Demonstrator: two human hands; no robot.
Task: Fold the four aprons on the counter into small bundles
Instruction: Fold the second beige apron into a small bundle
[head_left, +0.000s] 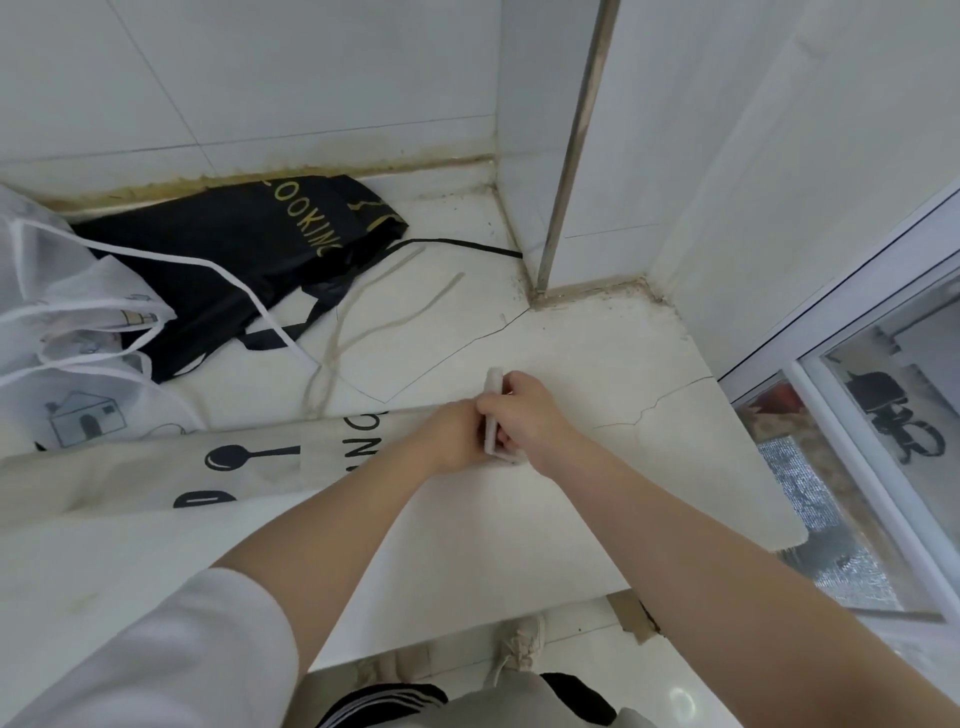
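Both hands, left hand (457, 434) and right hand (524, 410), grip the beige apron's (156, 467) folded strap (493, 415) mid-table (597, 467); bare surface runs right to the edge; black apron (234, 249) and white apron (67, 332) lie back-left against the wall.

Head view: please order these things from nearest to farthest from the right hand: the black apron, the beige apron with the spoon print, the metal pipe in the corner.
1. Beige apron, just left of the right hand.
2. Black apron, far left by the wall.
3. Metal pipe, in the corner behind.
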